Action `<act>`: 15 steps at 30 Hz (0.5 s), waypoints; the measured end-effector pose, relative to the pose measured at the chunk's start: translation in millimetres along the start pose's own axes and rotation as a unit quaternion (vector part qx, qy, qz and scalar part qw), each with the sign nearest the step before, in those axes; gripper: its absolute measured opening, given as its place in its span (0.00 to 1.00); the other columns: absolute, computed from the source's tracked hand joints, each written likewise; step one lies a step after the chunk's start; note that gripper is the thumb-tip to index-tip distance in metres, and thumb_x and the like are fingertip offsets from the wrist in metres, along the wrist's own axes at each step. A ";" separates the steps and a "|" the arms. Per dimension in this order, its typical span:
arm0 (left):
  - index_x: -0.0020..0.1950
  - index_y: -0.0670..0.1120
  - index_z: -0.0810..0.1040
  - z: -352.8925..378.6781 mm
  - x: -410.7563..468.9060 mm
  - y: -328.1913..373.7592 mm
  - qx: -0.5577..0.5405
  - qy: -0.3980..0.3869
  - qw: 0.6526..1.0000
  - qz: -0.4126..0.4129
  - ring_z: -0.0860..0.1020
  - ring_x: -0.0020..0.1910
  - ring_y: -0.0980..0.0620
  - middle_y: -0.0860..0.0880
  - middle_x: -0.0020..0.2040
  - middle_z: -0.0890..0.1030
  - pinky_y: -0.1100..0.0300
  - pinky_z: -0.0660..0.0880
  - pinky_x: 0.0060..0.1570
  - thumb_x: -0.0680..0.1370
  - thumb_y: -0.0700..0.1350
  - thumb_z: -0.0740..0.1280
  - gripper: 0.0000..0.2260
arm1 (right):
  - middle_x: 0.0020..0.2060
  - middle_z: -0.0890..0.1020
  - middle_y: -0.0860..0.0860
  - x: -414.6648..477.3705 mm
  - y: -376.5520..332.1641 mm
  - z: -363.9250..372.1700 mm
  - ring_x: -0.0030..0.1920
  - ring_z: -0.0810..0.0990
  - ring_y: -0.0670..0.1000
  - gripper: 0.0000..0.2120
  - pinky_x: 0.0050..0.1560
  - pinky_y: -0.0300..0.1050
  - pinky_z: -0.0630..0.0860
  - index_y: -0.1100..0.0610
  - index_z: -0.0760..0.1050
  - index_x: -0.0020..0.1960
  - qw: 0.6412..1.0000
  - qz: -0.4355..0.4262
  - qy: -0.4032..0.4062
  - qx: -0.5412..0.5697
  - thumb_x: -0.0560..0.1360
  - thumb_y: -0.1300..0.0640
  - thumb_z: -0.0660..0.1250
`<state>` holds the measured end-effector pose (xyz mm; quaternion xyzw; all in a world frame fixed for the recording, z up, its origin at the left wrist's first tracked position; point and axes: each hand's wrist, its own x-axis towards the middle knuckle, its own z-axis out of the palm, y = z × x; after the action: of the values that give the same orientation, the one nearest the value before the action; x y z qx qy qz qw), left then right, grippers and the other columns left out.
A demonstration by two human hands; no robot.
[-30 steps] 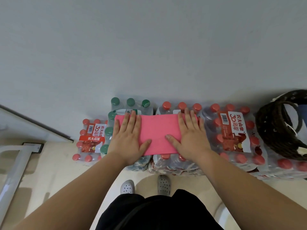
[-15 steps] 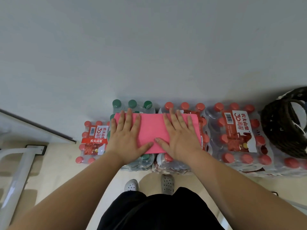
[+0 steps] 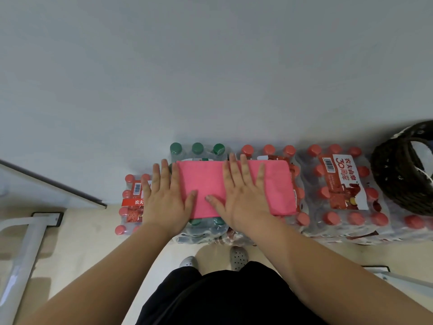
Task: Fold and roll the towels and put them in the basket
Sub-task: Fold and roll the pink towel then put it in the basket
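A folded pink towel [image 3: 203,184] lies flat on top of shrink-wrapped packs of water bottles [image 3: 342,191]. My left hand [image 3: 164,198] lies flat with straight fingers at the towel's left edge, its thumb on the cloth. My right hand [image 3: 243,193] presses flat on the middle of the towel, fingers spread. The right end of the towel is uncovered. A dark woven basket [image 3: 398,174] stands at the far right on the packs, partly cut off by the frame's edge.
A grey wall rises directly behind the bottle packs. A lower pack with red caps [image 3: 133,200] sits at the left. A white metal frame [image 3: 23,254] stands on the beige floor at the left. My feet in grey shoes [image 3: 237,256] are below.
Both hands have slid leftward across the towel: the left one now reaches past its left edge, the right one has moved from the right end to the middle.
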<state>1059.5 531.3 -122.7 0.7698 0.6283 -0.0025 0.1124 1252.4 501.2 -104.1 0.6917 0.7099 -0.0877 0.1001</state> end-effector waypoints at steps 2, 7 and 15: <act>0.80 0.43 0.40 3.3 -1.2 -2.1 -0.016 -0.022 0.999 -0.018 0.38 0.79 0.44 0.43 0.81 0.41 0.42 0.40 0.77 0.78 0.68 0.41 0.40 | 0.77 0.30 0.55 1.6 -1.2 8.6 0.75 0.25 0.58 0.46 0.72 0.71 0.34 0.58 0.31 0.79 1.000 0.006 -0.015 -0.008 0.74 0.26 0.31; 0.81 0.42 0.44 4.9 1.6 -3.3 -0.088 -0.030 0.995 -0.039 0.42 0.80 0.43 0.42 0.81 0.44 0.42 0.43 0.77 0.80 0.65 0.50 0.38 | 0.79 0.33 0.54 3.7 0.1 15.2 0.76 0.25 0.57 0.46 0.72 0.71 0.34 0.58 0.32 0.79 1.000 0.015 -0.016 -0.009 0.74 0.26 0.32; 0.61 0.43 0.78 -7.2 16.4 0.2 -0.283 0.038 0.955 -0.078 0.65 0.73 0.42 0.41 0.74 0.67 0.48 0.64 0.71 0.71 0.47 0.73 0.20 | 0.79 0.33 0.54 3.9 0.1 14.9 0.76 0.26 0.56 0.45 0.73 0.71 0.35 0.57 0.31 0.79 1.000 0.015 -0.019 -0.005 0.74 0.26 0.31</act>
<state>1062.1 548.4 -118.0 0.6548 0.6650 0.1958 0.3012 1252.7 501.0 -119.5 0.6997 0.6980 -0.0959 0.1181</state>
